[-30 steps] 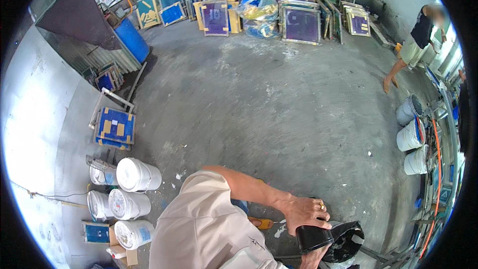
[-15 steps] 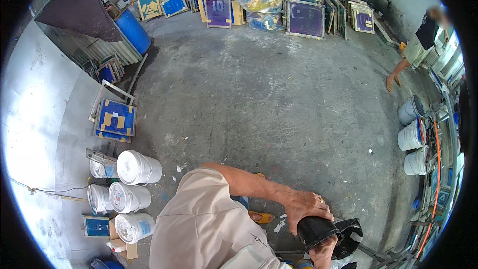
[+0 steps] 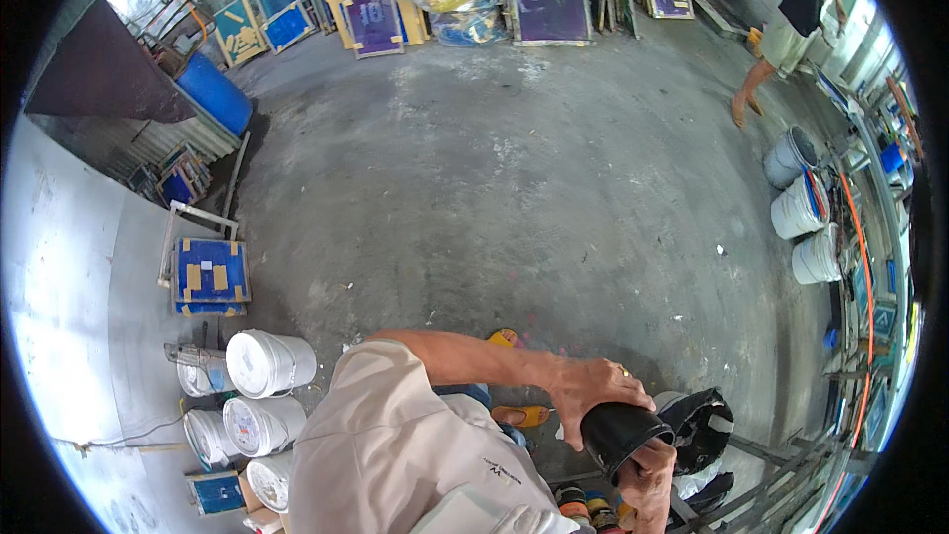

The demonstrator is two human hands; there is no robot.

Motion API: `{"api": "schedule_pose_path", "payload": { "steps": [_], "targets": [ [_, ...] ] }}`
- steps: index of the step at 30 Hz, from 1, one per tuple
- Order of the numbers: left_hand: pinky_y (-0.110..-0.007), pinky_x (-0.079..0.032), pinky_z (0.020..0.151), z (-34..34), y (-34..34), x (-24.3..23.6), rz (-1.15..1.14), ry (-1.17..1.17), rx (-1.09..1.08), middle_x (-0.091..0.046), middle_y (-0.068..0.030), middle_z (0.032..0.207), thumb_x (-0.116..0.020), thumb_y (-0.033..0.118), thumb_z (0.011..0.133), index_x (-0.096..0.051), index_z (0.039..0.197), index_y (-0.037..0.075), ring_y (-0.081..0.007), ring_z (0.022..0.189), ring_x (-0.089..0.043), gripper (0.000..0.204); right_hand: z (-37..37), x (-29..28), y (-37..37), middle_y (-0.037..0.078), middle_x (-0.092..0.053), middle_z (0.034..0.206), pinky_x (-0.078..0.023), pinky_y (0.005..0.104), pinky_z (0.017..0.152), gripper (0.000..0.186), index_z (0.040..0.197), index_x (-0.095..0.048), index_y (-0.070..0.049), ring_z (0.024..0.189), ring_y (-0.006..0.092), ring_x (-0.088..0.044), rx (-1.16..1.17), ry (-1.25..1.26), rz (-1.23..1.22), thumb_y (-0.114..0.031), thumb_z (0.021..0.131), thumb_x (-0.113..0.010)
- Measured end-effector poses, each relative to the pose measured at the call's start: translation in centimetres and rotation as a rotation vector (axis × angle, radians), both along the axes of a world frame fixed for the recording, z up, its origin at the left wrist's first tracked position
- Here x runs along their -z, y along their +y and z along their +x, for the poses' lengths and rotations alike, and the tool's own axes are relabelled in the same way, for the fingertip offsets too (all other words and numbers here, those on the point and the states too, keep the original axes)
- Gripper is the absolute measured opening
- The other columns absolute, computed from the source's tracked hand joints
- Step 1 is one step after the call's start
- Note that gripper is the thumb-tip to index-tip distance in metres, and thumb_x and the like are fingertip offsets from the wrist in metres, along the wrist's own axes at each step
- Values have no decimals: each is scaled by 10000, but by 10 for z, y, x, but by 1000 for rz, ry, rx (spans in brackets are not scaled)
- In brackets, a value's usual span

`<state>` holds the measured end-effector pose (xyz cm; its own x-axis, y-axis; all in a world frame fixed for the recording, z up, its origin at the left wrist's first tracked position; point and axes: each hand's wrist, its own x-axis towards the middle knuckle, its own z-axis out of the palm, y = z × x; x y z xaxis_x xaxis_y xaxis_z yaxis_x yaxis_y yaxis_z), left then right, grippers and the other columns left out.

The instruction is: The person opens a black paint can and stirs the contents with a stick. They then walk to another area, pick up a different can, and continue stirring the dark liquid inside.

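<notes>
A black cylindrical container (image 3: 621, 430) is tilted on its side, its mouth toward me and down. My left hand (image 3: 597, 391) is wrapped over its top and far end, with a ring showing on one finger. At the mouth is my right hand (image 3: 647, 470), its fingers curled and partly inside the container. Whatever it grips there is hidden. Just right of the container stands a bucket (image 3: 704, 425) with a black, stained inside. Below my hands several small ink-stained tins (image 3: 573, 502) sit close to my body.
White lidded buckets (image 3: 269, 364) stand at the left, near blue screen frames (image 3: 212, 272). More frames (image 3: 550, 8) lean along the far wall. Metal bars (image 3: 791, 465) run at the lower right. A person (image 3: 791, 25) stands at the far right, behind several pails (image 3: 797, 208).
My view has shifted, so the far frames sit further left and higher. Both hands stay at the black container, which has tilted slightly. The tins below now show more.
</notes>
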<state>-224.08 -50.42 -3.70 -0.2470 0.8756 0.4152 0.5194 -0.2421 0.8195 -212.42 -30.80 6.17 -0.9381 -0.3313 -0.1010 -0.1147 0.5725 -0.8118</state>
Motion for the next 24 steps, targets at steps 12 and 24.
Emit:
{"api": "schedule_pose_path", "payload": {
  "steps": [12,24],
  "targets": [
    [-465,-496,997,1,-1,-17,-89,-238,68,-599,-173,1294,-893,330,529,-412,1453,42,-353,1171,-617,1081,-9,11,3,184,-711,824,-536,412,674,234,901,-736,-8,745,369,-697,6,52,-96,-4,667,-716],
    [-491,-499,988,-6,9,-13,-227,40,9,-567,-174,1356,-870,379,557,-415,1449,46,-347,1177,-623,1055,19,43,-3,26,-702,927,-521,289,759,240,990,-677,32,850,96,-597,421,-283,-363,32,759,-744]
  ]
}}
